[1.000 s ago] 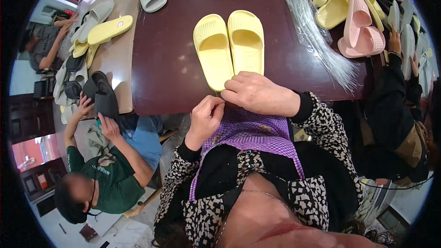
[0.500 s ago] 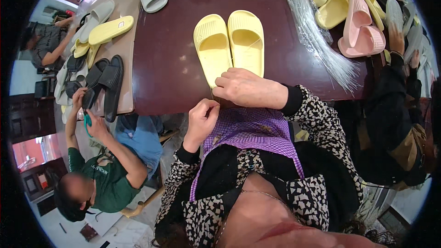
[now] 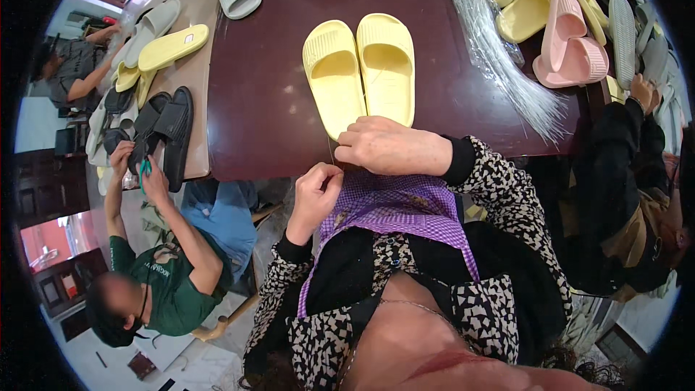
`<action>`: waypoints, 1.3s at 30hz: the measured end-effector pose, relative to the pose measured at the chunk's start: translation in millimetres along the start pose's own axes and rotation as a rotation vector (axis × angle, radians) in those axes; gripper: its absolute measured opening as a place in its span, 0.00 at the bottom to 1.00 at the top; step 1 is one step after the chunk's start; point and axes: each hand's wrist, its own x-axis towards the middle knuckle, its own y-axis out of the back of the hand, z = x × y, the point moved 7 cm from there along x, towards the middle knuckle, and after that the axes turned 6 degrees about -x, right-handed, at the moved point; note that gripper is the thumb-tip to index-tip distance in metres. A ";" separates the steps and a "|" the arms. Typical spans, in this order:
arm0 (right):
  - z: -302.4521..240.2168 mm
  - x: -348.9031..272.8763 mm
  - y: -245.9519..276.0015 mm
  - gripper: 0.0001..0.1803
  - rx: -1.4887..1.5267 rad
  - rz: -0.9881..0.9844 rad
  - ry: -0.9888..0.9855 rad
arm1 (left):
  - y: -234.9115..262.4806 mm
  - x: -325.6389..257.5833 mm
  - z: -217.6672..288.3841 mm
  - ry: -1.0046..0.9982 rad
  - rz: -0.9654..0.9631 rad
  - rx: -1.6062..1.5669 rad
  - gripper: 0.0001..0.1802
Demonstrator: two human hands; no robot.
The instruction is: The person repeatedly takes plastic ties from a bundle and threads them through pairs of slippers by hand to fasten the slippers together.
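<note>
Two yellow slide slippers, the left one (image 3: 331, 76) and the right one (image 3: 387, 65), lie side by side at the table's near edge, toes pointing away. My right hand (image 3: 391, 146) is closed at their heel ends, fingers curled under, so what it grips is hidden. Just below and to its left, my left hand (image 3: 316, 199) pinches thumb against forefinger. A very thin strand (image 3: 331, 152) shows faintly between the two hands. Both hands hover around the edge of the dark red table (image 3: 260, 116), above a purple checked apron (image 3: 398, 206).
A bundle of clear plastic strands (image 3: 499, 65) lies right of the slippers. Beyond it are piled yellow, pink (image 3: 568, 43) and grey slippers. Black slippers (image 3: 176, 134) lie on the left table, where a co-worker uses teal-handled scissors (image 3: 145, 168). Another person's hands (image 3: 643, 94) are at far right.
The yellow slippers have shifted slightly away from me. My hands have dropped a little, keeping their closed poses. The co-worker's scissors moved; the far-right person's hand came off a grey slipper.
</note>
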 end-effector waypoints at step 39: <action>279.7 -66.7 14.8 0.18 -0.035 0.392 -1.116 | -67.1 128.5 21.9 -0.348 0.036 0.376 0.07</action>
